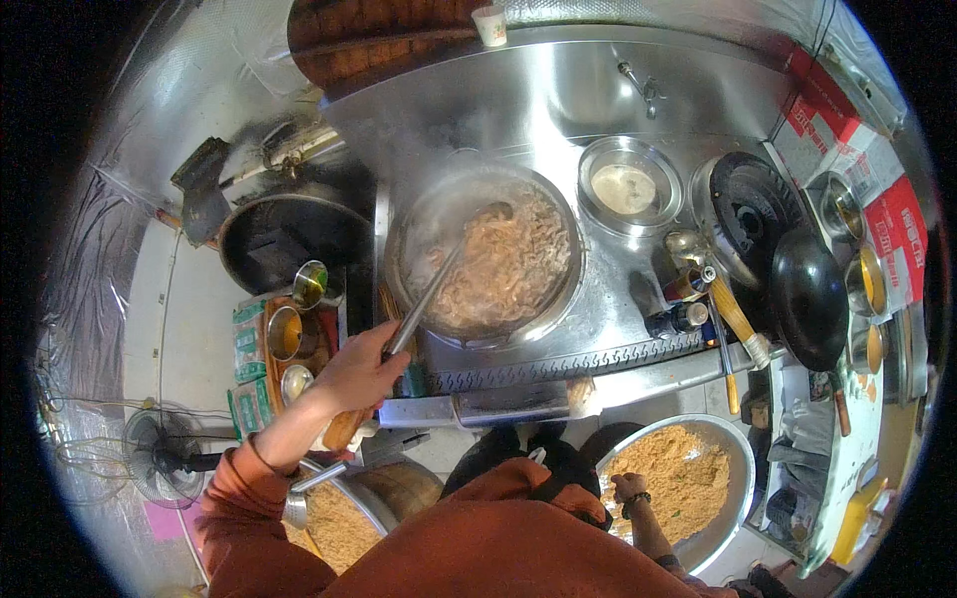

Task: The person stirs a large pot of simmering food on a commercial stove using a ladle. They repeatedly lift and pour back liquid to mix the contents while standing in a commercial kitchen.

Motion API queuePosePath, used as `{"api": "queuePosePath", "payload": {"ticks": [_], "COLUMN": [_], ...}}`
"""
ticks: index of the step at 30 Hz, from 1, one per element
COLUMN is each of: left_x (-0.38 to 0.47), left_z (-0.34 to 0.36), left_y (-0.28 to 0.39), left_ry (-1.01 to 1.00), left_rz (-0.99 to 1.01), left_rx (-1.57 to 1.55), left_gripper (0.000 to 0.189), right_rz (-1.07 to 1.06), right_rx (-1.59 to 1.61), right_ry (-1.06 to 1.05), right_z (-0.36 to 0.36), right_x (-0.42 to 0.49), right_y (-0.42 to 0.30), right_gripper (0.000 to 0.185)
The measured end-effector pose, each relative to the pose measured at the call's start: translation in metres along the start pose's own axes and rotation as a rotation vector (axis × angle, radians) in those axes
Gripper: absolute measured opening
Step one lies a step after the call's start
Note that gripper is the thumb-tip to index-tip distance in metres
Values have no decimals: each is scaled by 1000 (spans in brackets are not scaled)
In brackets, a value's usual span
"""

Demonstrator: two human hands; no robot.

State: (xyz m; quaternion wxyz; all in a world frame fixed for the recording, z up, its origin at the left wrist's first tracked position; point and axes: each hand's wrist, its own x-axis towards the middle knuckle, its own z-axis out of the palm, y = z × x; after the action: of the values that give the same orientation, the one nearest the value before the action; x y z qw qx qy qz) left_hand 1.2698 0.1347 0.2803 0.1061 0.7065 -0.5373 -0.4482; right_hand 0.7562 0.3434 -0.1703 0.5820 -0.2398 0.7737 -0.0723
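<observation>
My left hand point(365, 371) grips the long handle of a ladle point(429, 299), with its wooden end below my wrist. The ladle's bowl is in a large steaming wok point(578, 273), among pale brown pieces of food point(516, 261) in cloudy liquid. Steam blurs the wok's left side. My right hand point(629, 487), with a bead bracelet at the wrist, hangs low at my side, over a wide metal basin point(740, 441) of crumbly orange-tan food point(673, 478). Its fingers look curled; whether anything is in them is unclear.
A metal pot point(677, 176) of pale liquid stands behind the wok. Rightward are a brush point(733, 306), a bottle point(677, 320) and a black pan point(811, 299). Seasoning bowls point(285, 333) and a fan point(161, 456) stand left. Another basin point(366, 501) is below my left arm.
</observation>
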Motion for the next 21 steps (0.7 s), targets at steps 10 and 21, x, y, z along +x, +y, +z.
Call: {"api": "queuePosePath", "payload": {"ticks": [10, 21], "left_x": [102, 68], "left_z": [52, 17], "left_y": [-48, -110], "left_ry": [160, 297], "left_rz": [349, 524], "left_rx": [964, 1438], "left_gripper": [84, 86], "right_rz": [-40, 35], "right_rx": [18, -28], "right_ry": [7, 79], "right_z": [4, 20], "right_x": [5, -7], "right_y": [-23, -26], "right_gripper": [27, 27]}}
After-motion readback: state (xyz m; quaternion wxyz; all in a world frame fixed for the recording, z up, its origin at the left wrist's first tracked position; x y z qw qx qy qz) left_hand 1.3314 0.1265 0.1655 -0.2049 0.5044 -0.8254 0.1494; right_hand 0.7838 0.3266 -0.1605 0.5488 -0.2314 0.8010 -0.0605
